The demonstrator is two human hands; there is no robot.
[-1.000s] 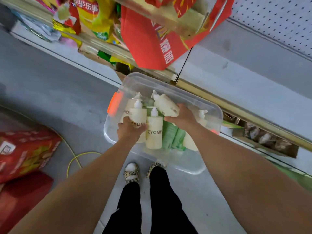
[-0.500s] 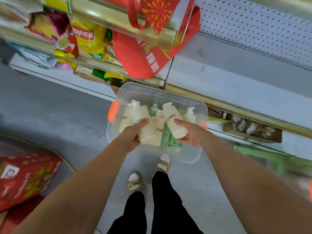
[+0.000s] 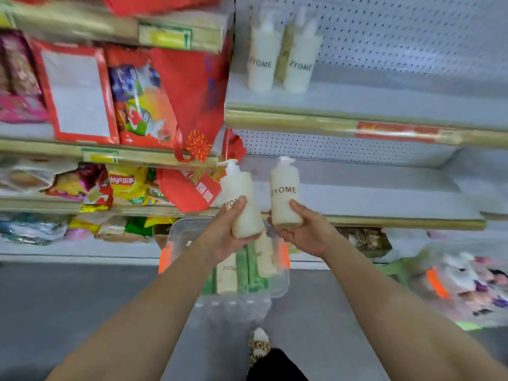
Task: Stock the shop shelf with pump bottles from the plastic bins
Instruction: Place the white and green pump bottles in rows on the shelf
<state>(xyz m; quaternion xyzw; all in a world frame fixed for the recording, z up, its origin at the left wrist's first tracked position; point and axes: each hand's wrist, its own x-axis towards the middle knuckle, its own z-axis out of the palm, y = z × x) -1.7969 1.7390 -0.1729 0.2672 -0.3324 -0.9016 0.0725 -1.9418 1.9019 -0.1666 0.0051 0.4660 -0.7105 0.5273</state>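
- Cream-white plastic fills both hands: the left hand (image 3: 225, 237) grips a first pump bottle (image 3: 242, 199) around its lower half, thumb across the printed front and fingers curled behind. This bottle leans a little to the left with its pump head up.
- The right hand (image 3: 308, 232) holds a second pump bottle (image 3: 284, 193) near its base, thumb on the front and fingers wrapped underneath. It stands nearly upright, with its lettering facing the camera.
- The two held bottles are just beside each other without touching, raised in front of the lower grey shelf (image 3: 384, 199).
- A clear bin (image 3: 283, 284) with orange clips sits below the hands; spare bottles (image 3: 226, 273) and green packs (image 3: 243, 270) lie in it.
- On the upper grey shelf (image 3: 384, 101), two stocked bottles (image 3: 261, 61) stand upright side by side at its left end, against the perforated back panel.
- To the left, the shelves carry snack bags (image 3: 127, 182), and a red bag (image 3: 192, 86) hangs at their end.
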